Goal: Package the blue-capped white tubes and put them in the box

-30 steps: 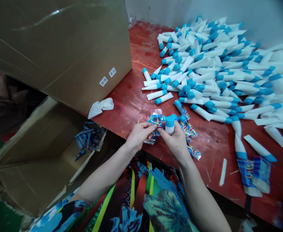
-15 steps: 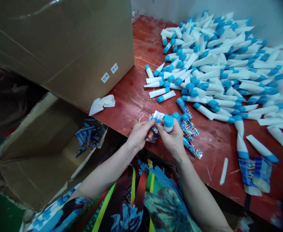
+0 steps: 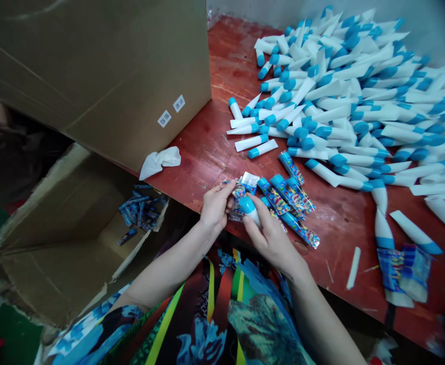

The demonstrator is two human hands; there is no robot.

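Note:
My right hand [image 3: 273, 238] is closed round a white tube with a blue cap [image 3: 250, 209], its cap end pointing up and away from me. My left hand [image 3: 215, 205] pinches a colourful printed plastic sleeve [image 3: 239, 191] between thumb and fingers, just left of the tube. Cap and sleeve are close together; whether they touch I cannot tell. Right beyond my hands lie several blue-capped tubes in printed sleeves [image 3: 281, 190]. A large heap of bare white tubes with blue caps [image 3: 332, 106] covers the back right of the red table [image 3: 195, 132].
A tall closed carton [image 3: 131, 76] stands at the back left. Below the table edge, an open carton [image 3: 70, 279] holds several wrapped tubes [image 3: 141, 209]. A crumpled white tissue [image 3: 160, 161] lies by the edge. At right are flat printed sleeves [image 3: 392, 266] and a white strip [image 3: 354, 267].
The capped tube in my right hand has tipped over and moved left and down, closer to the sleeve in my left hand. The wrapped tubes behind are now less covered.

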